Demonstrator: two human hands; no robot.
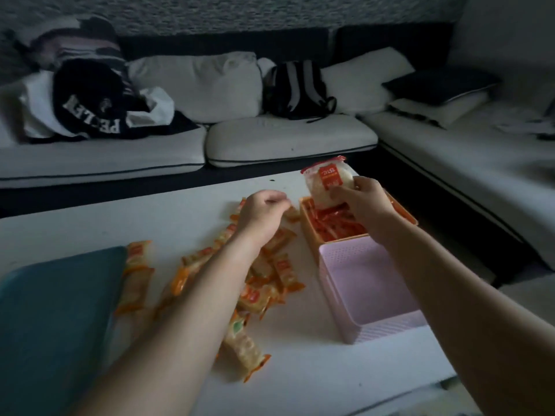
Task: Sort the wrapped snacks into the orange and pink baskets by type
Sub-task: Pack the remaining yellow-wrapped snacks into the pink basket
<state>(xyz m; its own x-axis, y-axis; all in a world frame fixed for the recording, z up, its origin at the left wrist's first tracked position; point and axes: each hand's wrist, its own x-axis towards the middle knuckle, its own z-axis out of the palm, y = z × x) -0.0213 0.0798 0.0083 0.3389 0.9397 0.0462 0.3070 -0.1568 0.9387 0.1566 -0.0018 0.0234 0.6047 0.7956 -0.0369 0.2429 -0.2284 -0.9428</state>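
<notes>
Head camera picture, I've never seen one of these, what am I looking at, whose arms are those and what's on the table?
There is no machine here. One camera sits on a person's head, looking forward and down, so the two arms coming in from below are the wearer's own. The right hand holds a round white wrapped snack above the orange basket, which has red-wrapped snacks in it. The pink basket, nearer the wearer, shows nothing inside. The left hand is over loose orange-wrapped snacks scattered on the white table, fingers curled; whether it grips one is unclear. A sofa stands behind.
</notes>
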